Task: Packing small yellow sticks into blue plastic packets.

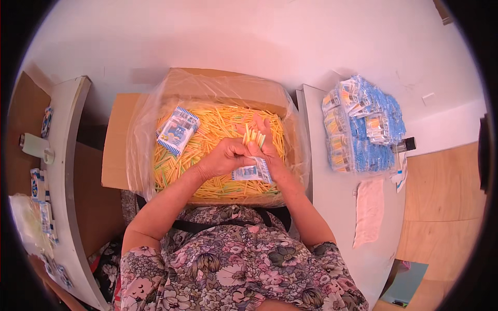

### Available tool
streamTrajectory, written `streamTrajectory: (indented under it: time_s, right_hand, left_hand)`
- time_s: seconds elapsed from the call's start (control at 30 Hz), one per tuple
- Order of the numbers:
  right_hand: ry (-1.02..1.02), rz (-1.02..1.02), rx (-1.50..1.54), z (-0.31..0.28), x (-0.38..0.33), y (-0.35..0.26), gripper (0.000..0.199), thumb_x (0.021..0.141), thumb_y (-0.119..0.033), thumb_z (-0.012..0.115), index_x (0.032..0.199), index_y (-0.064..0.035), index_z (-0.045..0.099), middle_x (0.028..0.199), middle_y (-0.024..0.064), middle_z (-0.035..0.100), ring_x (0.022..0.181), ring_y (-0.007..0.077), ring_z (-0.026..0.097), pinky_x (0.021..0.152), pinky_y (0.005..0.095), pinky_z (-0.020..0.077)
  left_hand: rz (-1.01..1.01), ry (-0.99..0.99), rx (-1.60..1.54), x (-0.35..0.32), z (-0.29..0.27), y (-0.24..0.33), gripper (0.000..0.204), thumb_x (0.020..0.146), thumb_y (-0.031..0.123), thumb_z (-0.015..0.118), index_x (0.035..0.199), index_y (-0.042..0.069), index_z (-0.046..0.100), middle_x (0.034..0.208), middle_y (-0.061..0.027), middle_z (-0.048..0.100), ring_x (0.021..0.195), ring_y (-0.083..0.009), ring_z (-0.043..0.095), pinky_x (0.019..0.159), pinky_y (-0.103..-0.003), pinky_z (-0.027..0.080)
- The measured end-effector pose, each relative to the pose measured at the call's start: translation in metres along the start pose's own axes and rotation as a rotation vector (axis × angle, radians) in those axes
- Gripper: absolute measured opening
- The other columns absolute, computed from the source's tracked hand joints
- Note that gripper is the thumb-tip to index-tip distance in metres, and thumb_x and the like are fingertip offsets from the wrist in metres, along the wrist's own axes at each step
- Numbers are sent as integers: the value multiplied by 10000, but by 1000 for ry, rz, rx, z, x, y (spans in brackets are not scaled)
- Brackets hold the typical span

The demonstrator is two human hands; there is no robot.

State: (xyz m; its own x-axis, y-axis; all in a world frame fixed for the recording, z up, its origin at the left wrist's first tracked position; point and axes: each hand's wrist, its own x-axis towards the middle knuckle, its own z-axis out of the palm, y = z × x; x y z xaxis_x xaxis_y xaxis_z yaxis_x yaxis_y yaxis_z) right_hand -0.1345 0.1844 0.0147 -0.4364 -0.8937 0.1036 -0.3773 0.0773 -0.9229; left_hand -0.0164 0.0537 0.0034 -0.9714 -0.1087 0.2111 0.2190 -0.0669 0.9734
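We have both hands working over the open cardboard box [117, 150], close together toward its right side. Left hand [223, 157]: fingers curled in, pinching the upper part of a small printed packet [247, 173]; exact fingertip contact is partly hidden. Right hand [270, 147]: fingers wrapped round a short stick bunch [252, 136], mostly yellow with some paler and greenish ones, ends pointing up. Packet hangs just below the bunch, between our hands, blue-striped edge toward the right wrist. Can't tell whether any sticks are inside it.

Box is lined with a clear plastic bag [141, 140], draped over the walls, and filled with loose sticks [218, 116], yellow mainly, green mixed in. One blue-and-white packet [179, 129] lies tilted on top of them, left rear.

Right tabletop [332, 207]: big heap of blue-striped packets [358, 129], yellow showing through several; dark-capped container [406, 144] just beside it, pink cloth [369, 212] nearer us. Left tabletop [72, 155]: pale cylindrical container [35, 145], plus several small packets [45, 215] near the outer edge.
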Motion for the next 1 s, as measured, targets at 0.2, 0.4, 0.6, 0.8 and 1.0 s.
streamTrajectory:
  time_s: [0.2,0.4,0.6,0.8,1.0]
  right_hand:
    - [-246,65,197,-18,3,-16,767,933,-459,492,1467,-17,163,1483,148,303,1428,330,6,1133,441,16]
    - [66,-5,114,4,-4,8,769,919,-473,512,1459,-26,197,1493,168,262,1422,341,63,1135,440,82]
    - [-97,-1,-33,-17,-1,-19,716,909,-421,548,1443,-40,260,1469,183,300,1386,333,222,1109,413,214]
    - [-131,-159,-166,-30,11,-50,557,920,-341,549,1369,-41,409,1368,150,465,1261,263,448,1027,348,360]
    - [66,-95,-378,-23,13,-43,371,868,-387,596,1027,-53,621,886,120,663,822,291,646,710,355,509]
  left_hand:
    - [26,-73,53,4,2,6,101,834,52,669,913,-11,680,827,-38,674,794,-84,604,718,-257,486]
    - [-80,-64,-97,2,2,-6,106,838,43,661,926,-10,690,817,-17,677,800,-68,600,730,-246,487]
    - [-138,-35,-277,0,9,12,125,827,41,674,939,-11,694,827,-38,685,797,-77,607,722,-252,492]
    - [-99,-96,-115,2,-1,-6,106,821,37,682,914,-12,698,837,-73,680,790,-100,613,725,-259,495]
    - [-5,-66,243,8,0,-1,83,808,24,679,886,-3,687,853,-97,679,796,-158,639,731,-276,499]
